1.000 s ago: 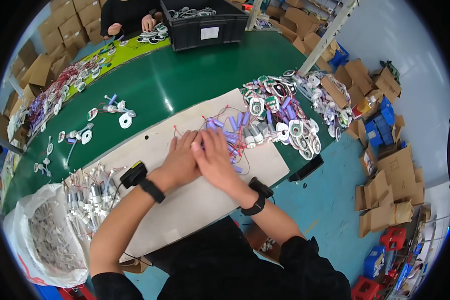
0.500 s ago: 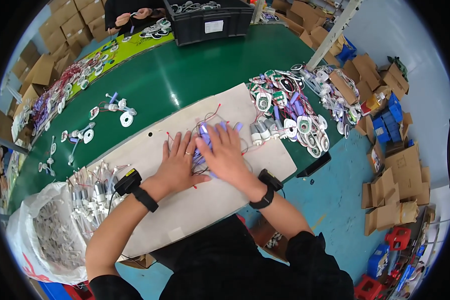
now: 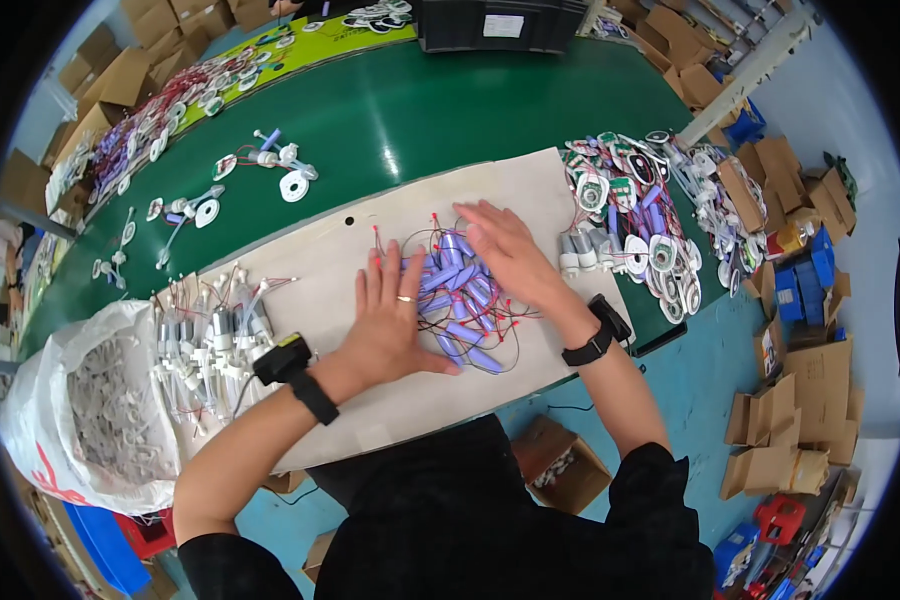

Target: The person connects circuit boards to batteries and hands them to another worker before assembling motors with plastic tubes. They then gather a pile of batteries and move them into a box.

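Observation:
A loose pile of purple cylindrical batteries (image 3: 458, 278) with thin red and black leads lies on the beige board (image 3: 320, 290). My left hand (image 3: 388, 325) is open at the pile's left side, fingers spread, its thumb pointing toward the lower batteries. At the pile's upper right my right hand (image 3: 510, 255) is open too, its fingers stretched out and pointing to the far left. Neither hand grips anything. Whether the fingertips of the left hand touch the outer batteries, I cannot tell.
Motors with white fittings (image 3: 215, 335) lie left beside a white plastic bag (image 3: 45, 385) of small parts. Wired assemblies (image 3: 650, 220) are heaped at right, near grey motors (image 3: 587, 250). A black crate (image 3: 500, 28) stands across the green table (image 3: 390, 120). Cardboard boxes (image 3: 795, 400) stand on the floor.
My hands have come apart; the right one has moved right and away from the pile, uncovering batteries that both hands covered before. The whole view has shifted as well.

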Tool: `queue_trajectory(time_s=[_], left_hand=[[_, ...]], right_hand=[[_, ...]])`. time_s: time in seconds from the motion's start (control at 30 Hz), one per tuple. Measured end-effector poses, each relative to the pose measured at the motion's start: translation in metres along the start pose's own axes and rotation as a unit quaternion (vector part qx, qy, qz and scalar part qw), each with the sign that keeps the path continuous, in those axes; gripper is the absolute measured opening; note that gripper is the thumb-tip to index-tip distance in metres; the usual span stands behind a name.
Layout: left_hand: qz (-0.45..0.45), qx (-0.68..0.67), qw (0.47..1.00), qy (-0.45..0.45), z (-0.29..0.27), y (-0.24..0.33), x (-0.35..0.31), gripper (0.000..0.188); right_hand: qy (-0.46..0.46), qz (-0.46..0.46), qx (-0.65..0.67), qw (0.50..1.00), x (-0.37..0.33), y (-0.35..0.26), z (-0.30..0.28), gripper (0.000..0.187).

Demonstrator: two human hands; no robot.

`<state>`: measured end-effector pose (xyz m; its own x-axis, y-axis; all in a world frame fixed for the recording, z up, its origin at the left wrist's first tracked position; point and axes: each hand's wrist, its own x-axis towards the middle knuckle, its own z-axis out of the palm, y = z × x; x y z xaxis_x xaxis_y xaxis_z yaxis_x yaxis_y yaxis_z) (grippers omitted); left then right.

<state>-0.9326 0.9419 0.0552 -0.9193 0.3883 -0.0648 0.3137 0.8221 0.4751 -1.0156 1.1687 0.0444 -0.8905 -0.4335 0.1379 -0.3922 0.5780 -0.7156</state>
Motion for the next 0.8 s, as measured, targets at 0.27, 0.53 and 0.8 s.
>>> queue_trajectory(time_s=[0.27, 0.53, 0.8], left_hand=[[0.072, 0.001, 0.989, 0.132, 0.031, 0.006, 0.005, 0.139], [0.057, -0.335, 0.933, 0.120, 0.081, -0.018, 0.020, 0.117], [0.085, -0.304, 0.938, 0.143, 0.050, 0.007, 0.020, 0.111]], right_hand=[[0.073, -0.068, -0.059, 0.993, -0.041, -0.035, 0.027, 0.080], [0.126, -0.007, 0.065, 0.990, -0.037, -0.059, 0.052, 0.071], [0.115, 0.052, 0.312, 0.942, -0.034, -0.065, 0.054, 0.058]])
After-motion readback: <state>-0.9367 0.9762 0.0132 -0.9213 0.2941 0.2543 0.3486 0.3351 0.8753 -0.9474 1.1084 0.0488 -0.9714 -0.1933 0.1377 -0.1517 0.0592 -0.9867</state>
